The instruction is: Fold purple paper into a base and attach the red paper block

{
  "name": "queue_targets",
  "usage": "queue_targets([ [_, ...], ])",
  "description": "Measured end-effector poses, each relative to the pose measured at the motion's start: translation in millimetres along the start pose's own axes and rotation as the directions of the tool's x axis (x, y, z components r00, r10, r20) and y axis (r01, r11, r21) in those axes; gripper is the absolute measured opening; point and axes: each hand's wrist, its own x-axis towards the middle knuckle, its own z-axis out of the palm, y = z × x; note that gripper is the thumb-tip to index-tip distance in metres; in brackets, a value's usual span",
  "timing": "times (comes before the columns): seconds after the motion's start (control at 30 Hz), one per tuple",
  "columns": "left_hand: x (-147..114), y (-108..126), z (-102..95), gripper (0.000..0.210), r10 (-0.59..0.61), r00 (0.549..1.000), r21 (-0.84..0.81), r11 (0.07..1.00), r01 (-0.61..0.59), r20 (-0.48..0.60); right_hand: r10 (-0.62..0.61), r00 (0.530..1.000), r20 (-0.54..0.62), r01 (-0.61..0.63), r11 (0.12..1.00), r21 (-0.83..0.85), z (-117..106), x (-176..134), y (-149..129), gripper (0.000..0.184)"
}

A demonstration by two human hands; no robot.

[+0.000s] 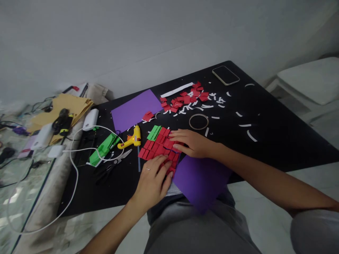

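Rows of folded red paper pieces (153,147) lie in a tight block, with a few green paper pieces (154,133) at its far left corner. My left hand (154,178) rests on the near edge of the red block, its fingers stretched out. Across the right side of the block lies my right hand (192,143), fingers extended and pressing on the paper. A purple sheet (202,178) reaches from beside the block over the table edge toward my lap. Whatever lies under my fingers is hidden.
A yellow glue gun (134,138), scissors (113,164) and green paper strips (104,150) lie left. Behind are another purple sheet (136,109), loose red pieces (185,98), white scraps and a tape ring (198,121). A phone (226,75) sits far right; a white cable (76,176) loops left.
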Motion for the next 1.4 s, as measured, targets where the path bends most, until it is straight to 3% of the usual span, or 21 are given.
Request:
queue_targets([
  [0.13, -2.3, 2.0, 7.5, 0.043, -0.014, 0.996, -0.002, 1.000, 0.014, 0.092, -0.001, 1.000, -0.002, 0.001, 0.999, -0.037, 4.8, -0.9, 2.0, 0.041],
  [0.33, -7.8, 1.1, 6.2, 0.062, -0.034, 0.996, -0.009, 0.999, 0.034, 0.080, -0.012, 0.999, -0.046, 0.011, 1.000, -0.021, 5.6, -1.3, 2.0, 0.034],
  [0.47, -8.8, 3.7, 9.5, 0.072, -0.006, 0.970, 0.088, 0.996, -0.016, 0.244, -0.013, 0.999, -0.049, 0.013, 1.000, -0.005, 5.0, -0.3, 0.6, 0.033],
  [0.57, -9.3, 6.1, 13.0, 0.080, -0.022, 0.953, 0.100, 0.995, -0.009, 0.303, -0.009, 0.999, -0.041, 0.010, 1.000, 0.019, 3.2, -0.2, -0.5, 0.033],
  [0.77, -8.2, 15.6, 16.3, 0.087, -0.084, 0.950, 0.125, 0.991, 0.048, 0.302, 0.037, 0.995, 0.090, -0.030, 0.996, -0.082, 5.2, -4.0, -2.7, 0.059],
  [0.9, -8.5, 20.3, 19.9, 0.086, -0.124, 0.945, 0.146, 0.986, 0.083, 0.303, 0.066, 0.988, 0.140, -0.048, 0.991, -0.124, 8.0, -5.7, -3.8, 0.059],
  [1.17, -8.6, 21.7, 21.5, 0.086, -0.137, 0.948, 0.125, 0.987, 0.104, 0.289, 0.053, 0.987, 0.150, -0.029, 0.988, -0.154, 6.0, -6.1, -5.2, 0.065],
  [1.4, -10.1, 21.1, 23.9, 0.084, -0.131, 0.936, 0.124, 0.988, 0.095, 0.326, 0.063, 0.988, 0.144, -0.024, 0.965, -0.260, 17.4, -8.3, -7.2, 0.067],
])
